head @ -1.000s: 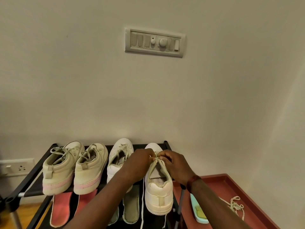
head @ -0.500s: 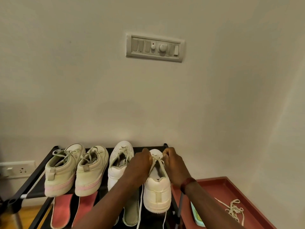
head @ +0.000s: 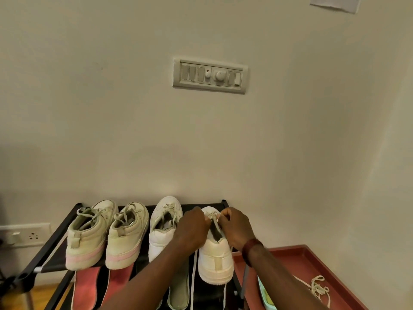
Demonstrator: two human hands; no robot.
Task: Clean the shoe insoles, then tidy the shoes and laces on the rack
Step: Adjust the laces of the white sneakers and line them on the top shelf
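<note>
Two bare hands are meeting over the tongue of a white sneaker (head: pixel 215 260). The left hand (head: pixel 193 229) and the right hand (head: pixel 237 229) are both curling their fingers around the shoelace (head: pixel 213 217) near the toe-end eyelets, pinching it from either side. The sneaker is sitting heel-toward-camera at the right end of a black shoe rack (head: pixel 55 240), touching nothing but the shelf and the hands. Two lace ends (head: pixel 194 271) are dangling past the heel toward the lower shelf.

To do this step well, both sides likely want an even pull so the lace lies flat, with the loose ends gathered into the shoe and the shoe held down on the shelf.

Just beside it, its white partner (head: pixel 164 227) is standing, then a beige pair with pink soles (head: pixel 89 236). On the shelf below, pink insoles (head: pixel 86 287) and a grey-green insole (head: pixel 178 291) are lying. To the right, a red tray (head: pixel 312 258) is holding a loose lace (head: pixel 317 287).
</note>
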